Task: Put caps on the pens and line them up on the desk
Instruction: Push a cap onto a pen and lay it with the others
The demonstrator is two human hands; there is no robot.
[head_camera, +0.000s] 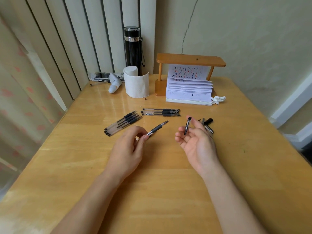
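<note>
My left hand (130,149) grips an uncapped black gel pen (157,128) by its barrel, tip pointing up and to the right. My right hand (195,141) holds a black pen cap (187,125) between thumb and fingers, a short way right of the pen tip. Several uncapped pens (124,123) lie in a slanted bunch on the desk to the left. Three capped pens (160,112) lie side by side beyond my hands. Loose caps (208,124) lie behind my right hand, partly hidden by it.
At the back of the wooden desk (168,191) stand a black flask (133,48), a toilet paper roll (135,81), a wooden stand (189,60) over a stack of paper (189,92), and a crumpled tissue (218,99). A radiator lines the left rear.
</note>
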